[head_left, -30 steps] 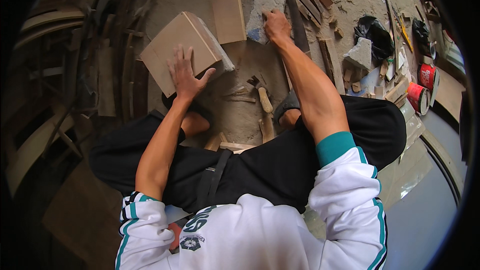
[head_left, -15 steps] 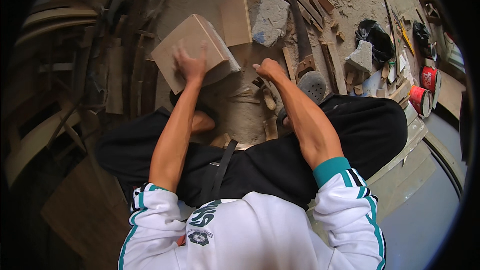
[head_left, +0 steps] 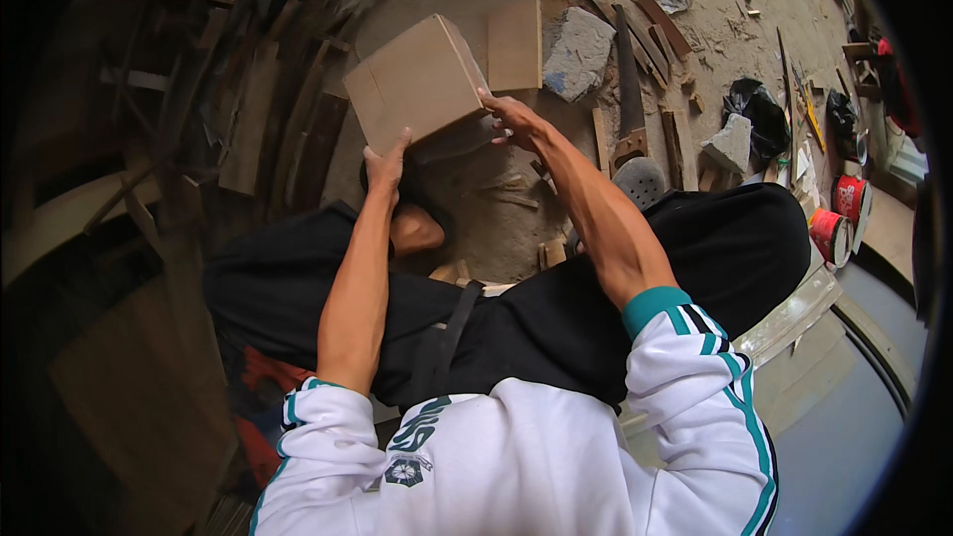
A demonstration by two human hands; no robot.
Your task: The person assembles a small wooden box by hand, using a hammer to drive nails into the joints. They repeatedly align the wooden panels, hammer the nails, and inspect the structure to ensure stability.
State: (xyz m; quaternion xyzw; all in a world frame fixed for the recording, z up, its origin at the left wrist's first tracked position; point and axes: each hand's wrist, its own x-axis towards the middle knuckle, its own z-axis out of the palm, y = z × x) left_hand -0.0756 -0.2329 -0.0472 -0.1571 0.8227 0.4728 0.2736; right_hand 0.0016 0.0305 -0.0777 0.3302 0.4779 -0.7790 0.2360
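Note:
A square wooden box [head_left: 415, 81] with flat, pale brown faces is tilted in front of my legs, between both hands. Its near-left corner is gripped by my left hand [head_left: 385, 167], thumb up on the face and the other fingers hidden underneath. My right hand [head_left: 514, 121] holds the box's right corner, with fingers bent around the edge. A whitish surface shows in shadow below the box; what it belongs to I cannot tell. Just beyond the box lies a flat brown board [head_left: 514, 45] on the dusty ground.
Right of the board sit a rough concrete block [head_left: 580, 55] and a handsaw [head_left: 630, 79]. Wood strips [head_left: 263, 119] crowd the left side. Farther right are a black plastic bag [head_left: 756, 109], a smaller concrete lump [head_left: 730, 143] and red tins [head_left: 851, 197]. A grey clog [head_left: 640, 181] shows by my right knee.
My left hand has slid from the box's face to its near corner. The right hand, earlier closed and apart, has taken hold of the right corner. The view has shifted slightly.

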